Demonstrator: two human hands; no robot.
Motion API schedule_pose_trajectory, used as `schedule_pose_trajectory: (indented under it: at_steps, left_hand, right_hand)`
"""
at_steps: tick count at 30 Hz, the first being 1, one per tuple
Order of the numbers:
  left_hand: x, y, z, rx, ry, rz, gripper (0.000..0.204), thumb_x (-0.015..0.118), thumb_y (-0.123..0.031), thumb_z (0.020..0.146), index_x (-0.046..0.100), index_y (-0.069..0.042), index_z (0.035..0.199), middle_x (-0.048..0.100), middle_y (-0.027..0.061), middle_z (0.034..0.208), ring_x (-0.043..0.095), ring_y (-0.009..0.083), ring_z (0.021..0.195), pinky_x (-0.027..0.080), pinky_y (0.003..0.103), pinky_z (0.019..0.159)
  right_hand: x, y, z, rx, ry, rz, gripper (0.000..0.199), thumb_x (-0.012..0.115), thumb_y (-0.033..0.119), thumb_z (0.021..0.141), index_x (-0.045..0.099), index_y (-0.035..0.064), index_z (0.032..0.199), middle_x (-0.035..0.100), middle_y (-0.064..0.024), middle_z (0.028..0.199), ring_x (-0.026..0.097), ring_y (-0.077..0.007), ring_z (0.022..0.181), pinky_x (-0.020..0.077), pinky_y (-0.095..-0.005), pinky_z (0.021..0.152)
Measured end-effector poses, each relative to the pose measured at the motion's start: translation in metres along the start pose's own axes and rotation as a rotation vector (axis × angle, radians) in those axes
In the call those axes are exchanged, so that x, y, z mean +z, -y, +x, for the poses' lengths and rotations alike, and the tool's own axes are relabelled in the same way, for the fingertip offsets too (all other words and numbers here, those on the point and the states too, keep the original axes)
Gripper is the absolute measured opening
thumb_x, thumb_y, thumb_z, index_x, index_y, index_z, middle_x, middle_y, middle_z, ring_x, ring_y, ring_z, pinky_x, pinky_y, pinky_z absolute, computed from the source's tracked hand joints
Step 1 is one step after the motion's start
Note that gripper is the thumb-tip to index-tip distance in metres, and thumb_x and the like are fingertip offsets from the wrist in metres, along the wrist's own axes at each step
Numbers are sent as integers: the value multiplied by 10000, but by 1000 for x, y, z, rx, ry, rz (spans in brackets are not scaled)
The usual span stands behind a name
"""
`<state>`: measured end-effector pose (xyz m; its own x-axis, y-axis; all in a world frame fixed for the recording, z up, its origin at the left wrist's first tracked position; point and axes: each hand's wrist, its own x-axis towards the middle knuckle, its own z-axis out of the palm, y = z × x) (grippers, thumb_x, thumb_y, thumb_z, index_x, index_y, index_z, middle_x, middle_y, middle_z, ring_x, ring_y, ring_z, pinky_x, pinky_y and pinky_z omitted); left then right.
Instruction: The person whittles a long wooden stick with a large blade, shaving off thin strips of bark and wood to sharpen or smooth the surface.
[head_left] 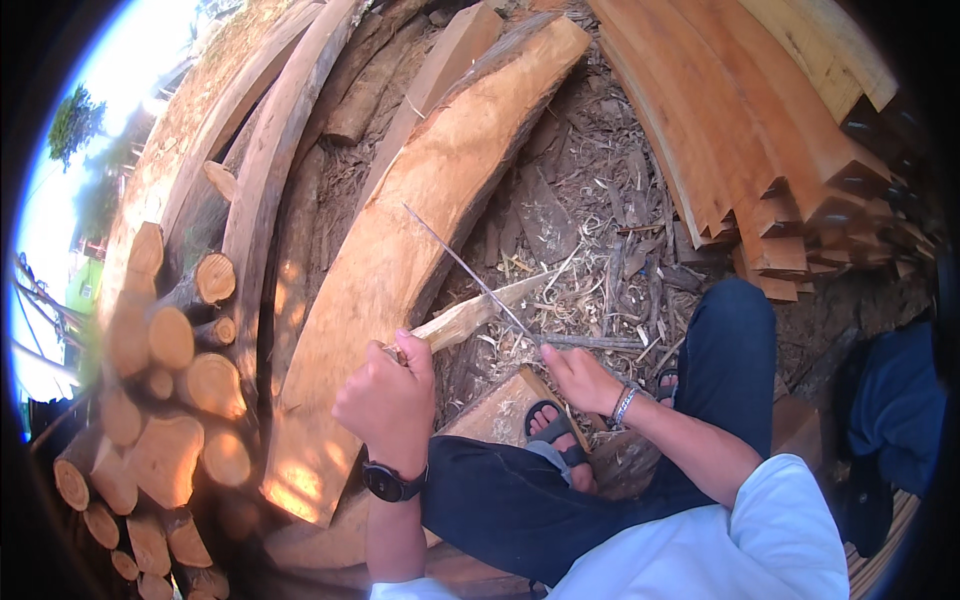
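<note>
My left hand (388,395) is closed around the near end of a pale, split stick of wood (465,318), which points away to the right. In my right hand (580,380) is a machete (462,264), its long narrow blade seen nearly edge-on and slanting up to the left. The blade crosses over the stick in the picture; whether the two touch I cannot tell. My fingers hide the machete's handle. Under the blade's tip lies a broad, thick plank (400,230) with bark along one edge.
Cut logs (212,385) are piled at the left, beside long beams (270,170). Sawn boards (720,130) are stacked at the upper right. Shavings (610,255) and bark litter the ground. Near my sandalled foot (556,435) lies another board (490,412). Dark blue cloth (895,410) shows at the right.
</note>
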<state>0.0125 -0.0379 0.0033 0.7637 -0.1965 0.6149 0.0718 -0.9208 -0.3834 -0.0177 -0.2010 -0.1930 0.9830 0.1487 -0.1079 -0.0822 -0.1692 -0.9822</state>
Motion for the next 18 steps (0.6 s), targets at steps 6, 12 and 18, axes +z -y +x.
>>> schedule_pose_trajectory:
  at_steps: [6, 12, 18]
  left_hand:
    - [-6, -4, 4, -51, 65, -35, 442, 538, -370, 895, 582, -50, 593, 567, 189, 524, 586, 376, 497, 436, 475, 475]
    - [8, -6, 6, -26, 15, -16, 405, 557, -368, 869, 567, -81, 583, 569, 144, 497, 593, 340, 463, 441, 437, 435]
    - [0, 9, 1, -37, 2, 18, 409, 559, -362, 871, 567, -72, 582, 571, 150, 505, 590, 345, 473, 440, 446, 445]
  right_hand:
    - [-3, 3, 1, -20, -17, 21, 684, 343, 482, 1013, 520, -68, 648, 479, -232, 520, 524, -377, 505, 431, -470, 567]
    - [-5, 1, 0, -50, -45, -34, 684, 344, 474, 1013, 531, -70, 642, 470, -238, 498, 527, -390, 482, 432, -485, 559]
    - [4, -3, 1, 53, 35, -27, 693, 349, 478, 1011, 527, -75, 635, 475, -252, 505, 533, -396, 494, 438, -489, 580]
